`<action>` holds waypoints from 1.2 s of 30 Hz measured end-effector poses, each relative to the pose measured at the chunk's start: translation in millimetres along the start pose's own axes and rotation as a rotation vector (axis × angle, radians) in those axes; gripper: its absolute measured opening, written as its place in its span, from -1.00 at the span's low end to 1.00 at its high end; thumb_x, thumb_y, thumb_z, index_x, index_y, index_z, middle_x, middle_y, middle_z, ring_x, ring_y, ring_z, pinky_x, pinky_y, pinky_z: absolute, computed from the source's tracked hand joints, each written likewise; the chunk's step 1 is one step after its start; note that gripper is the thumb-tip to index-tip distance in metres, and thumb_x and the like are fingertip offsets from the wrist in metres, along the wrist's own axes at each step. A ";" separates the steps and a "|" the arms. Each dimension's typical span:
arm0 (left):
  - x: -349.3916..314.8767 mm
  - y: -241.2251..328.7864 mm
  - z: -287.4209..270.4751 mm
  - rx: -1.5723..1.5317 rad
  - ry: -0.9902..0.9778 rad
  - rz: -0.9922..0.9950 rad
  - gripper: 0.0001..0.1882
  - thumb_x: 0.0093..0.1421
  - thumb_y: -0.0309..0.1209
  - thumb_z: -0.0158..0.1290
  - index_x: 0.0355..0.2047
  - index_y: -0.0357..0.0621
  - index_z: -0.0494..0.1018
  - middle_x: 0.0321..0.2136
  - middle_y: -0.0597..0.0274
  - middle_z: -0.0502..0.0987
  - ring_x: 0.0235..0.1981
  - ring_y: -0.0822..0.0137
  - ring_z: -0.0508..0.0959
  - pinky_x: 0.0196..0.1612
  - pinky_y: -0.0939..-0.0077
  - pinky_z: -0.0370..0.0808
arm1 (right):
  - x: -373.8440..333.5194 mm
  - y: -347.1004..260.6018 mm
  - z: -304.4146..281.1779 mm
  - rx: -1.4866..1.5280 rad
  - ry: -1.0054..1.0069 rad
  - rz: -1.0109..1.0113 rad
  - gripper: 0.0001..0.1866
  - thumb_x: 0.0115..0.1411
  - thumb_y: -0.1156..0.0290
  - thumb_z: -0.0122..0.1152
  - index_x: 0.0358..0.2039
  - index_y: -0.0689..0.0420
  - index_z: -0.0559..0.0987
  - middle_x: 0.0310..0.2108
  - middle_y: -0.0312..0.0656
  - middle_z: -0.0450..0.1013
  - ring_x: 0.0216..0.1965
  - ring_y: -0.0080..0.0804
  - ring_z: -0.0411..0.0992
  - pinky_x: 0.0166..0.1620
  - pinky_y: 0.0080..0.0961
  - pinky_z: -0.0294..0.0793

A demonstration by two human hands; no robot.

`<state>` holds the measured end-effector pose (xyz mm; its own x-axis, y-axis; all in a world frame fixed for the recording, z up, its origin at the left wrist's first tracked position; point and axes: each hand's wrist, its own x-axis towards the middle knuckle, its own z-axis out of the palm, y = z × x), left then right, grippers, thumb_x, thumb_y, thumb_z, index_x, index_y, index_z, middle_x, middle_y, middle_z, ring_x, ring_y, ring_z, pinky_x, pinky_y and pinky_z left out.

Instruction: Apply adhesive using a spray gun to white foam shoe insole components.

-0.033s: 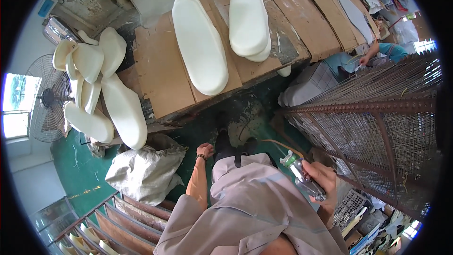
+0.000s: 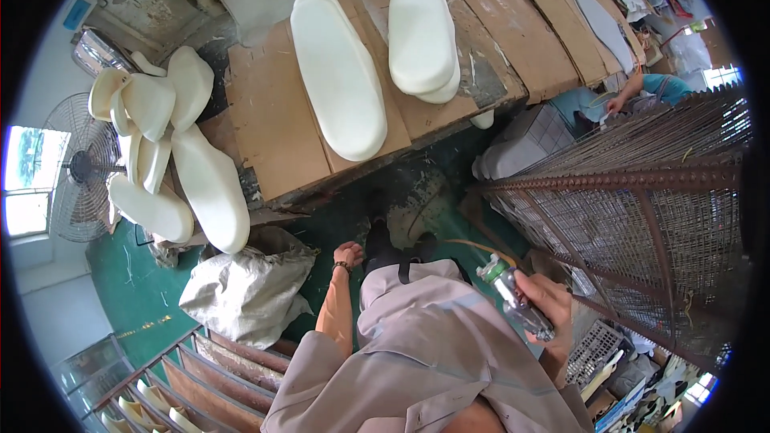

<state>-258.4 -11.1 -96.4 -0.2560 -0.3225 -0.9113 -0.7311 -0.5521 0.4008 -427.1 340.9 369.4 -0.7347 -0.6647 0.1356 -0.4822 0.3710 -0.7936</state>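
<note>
My right hand is wrapped around a silver spray gun with a green part at its front end. An amber hose runs close by the gun. My left hand hangs low by my body, its fingers curled in and nothing visible in them; a dark bracelet circles that wrist. Ahead, a long cream foam pad lies on the cardboard-covered table. To its right, another foam pad rests on top of a similar one. Both hands are apart from the pads.
More foam pieces are heaped at the table's left, beside a large fan. Below them slumps a white woven sack. A wooden rack stands lower left, a rusty mesh frame at right. Beyond it, a co-worker's arm shows.
</note>
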 end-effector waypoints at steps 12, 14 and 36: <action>-25.1 67.2 47.1 -0.382 -0.110 0.239 -0.52 0.29 -0.49 0.10 0.21 -0.34 0.33 -0.08 -0.02 0.60 -0.21 0.22 0.64 -0.13 0.26 0.66 | -18.2 8.0 -13.2 -0.032 -0.104 0.025 -0.32 -0.05 0.45 0.32 0.18 0.28 0.50 -0.45 -0.10 0.50 -0.50 -0.28 0.50 -0.43 -0.42 0.47; -26.8 93.1 59.7 -0.424 -0.134 0.280 -0.50 0.31 -0.50 0.08 0.24 -0.34 0.30 -0.01 -0.04 0.57 -0.15 0.19 0.63 -0.04 0.20 0.64 | -23.1 6.9 -14.8 -0.033 -0.051 0.067 -0.30 -0.06 0.42 0.31 0.18 0.28 0.50 -0.44 -0.09 0.50 -0.47 -0.27 0.50 -0.41 -0.40 0.47; -14.7 238.2 107.8 -0.949 -0.439 0.706 -0.48 0.22 -0.52 0.20 0.18 -0.18 0.33 0.03 0.26 0.54 0.04 0.27 0.54 0.04 0.32 0.50 | 42.7 -3.5 -10.4 -0.107 0.204 0.030 -0.44 0.05 0.53 0.37 0.10 0.39 0.50 -0.40 -0.02 0.49 -0.43 -0.25 0.48 -0.37 -0.43 0.46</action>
<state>-496.9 -55.0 2.2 -0.7262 -0.5900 -0.3529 0.3442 -0.7564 0.5562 -461.7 318.0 384.1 -0.8256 -0.5114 0.2384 -0.4982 0.4625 -0.7334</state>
